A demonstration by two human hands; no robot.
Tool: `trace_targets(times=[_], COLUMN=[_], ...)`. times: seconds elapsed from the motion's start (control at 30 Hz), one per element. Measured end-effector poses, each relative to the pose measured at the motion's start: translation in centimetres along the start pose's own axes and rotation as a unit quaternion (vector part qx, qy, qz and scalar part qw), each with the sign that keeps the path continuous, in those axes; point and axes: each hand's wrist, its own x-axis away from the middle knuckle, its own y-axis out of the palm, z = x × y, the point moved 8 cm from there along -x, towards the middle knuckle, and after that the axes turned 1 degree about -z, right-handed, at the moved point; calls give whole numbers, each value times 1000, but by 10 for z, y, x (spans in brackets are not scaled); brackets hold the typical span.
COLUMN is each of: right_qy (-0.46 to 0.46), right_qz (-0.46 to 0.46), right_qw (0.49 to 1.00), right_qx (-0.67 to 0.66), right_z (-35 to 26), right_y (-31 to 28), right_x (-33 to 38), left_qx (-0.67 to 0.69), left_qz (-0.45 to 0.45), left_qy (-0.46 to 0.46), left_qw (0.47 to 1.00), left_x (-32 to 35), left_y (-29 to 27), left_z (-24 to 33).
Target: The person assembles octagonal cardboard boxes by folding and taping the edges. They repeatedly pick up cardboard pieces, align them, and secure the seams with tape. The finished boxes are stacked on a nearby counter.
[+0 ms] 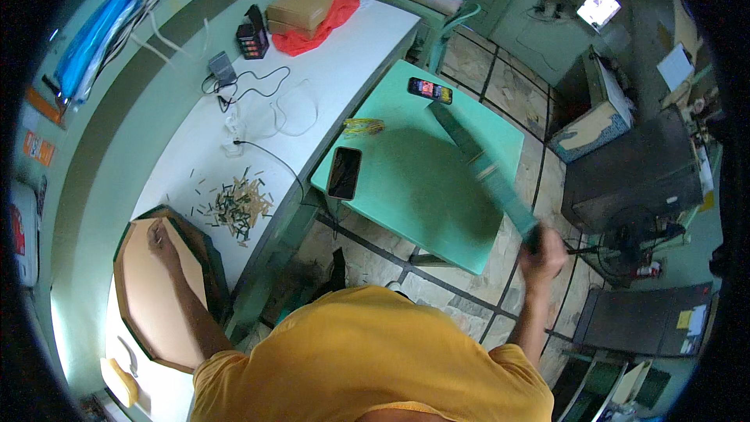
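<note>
My right hand (pixel 544 255) is closed round the dark end of a long, flat, greenish strip (pixel 498 185), blurred by motion, which slants over the right side of the green table (pixel 406 180). On the left, my left hand (pixel 162 237) is over an octagonal tan panel with dark edges (pixel 152 305), close to its far rim. Its fingers are curled together; whatever they hold is too small to make out. Beside the panel, a loose heap of short green and tan sticks (pixel 241 205) lies on the white counter (pixel 344 55).
A dark phone (pixel 344 173), a lit phone (pixel 430 91) and a yellowish bundle (pixel 364 126) lie on the green table. Cables and an adapter (pixel 222 68) spread over the counter, with a cardboard box (pixel 305 6) on red cloth behind. A yellow-handled brush-like object (pixel 119 381) lies near left.
</note>
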Motion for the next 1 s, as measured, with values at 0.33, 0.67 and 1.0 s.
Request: trace_targets(times=[0.33,0.67,1.0], right_qy=[-25,-112,-268], right_qz=[-323,-332,-308], right_qw=[946,936,912], right_qx=[-22,-26,-44], right_z=[-89,-39,11], right_y=[133,188,160], right_x=[195,274,296], left_qx=[-367,-491,-255], left_qz=[-65,-17,279], left_qy=[-172,-367,-537], left_qw=[912,790,755], left_x=[99,251,319], left_y=[-61,-126,-181], left_z=[-29,-80,-123])
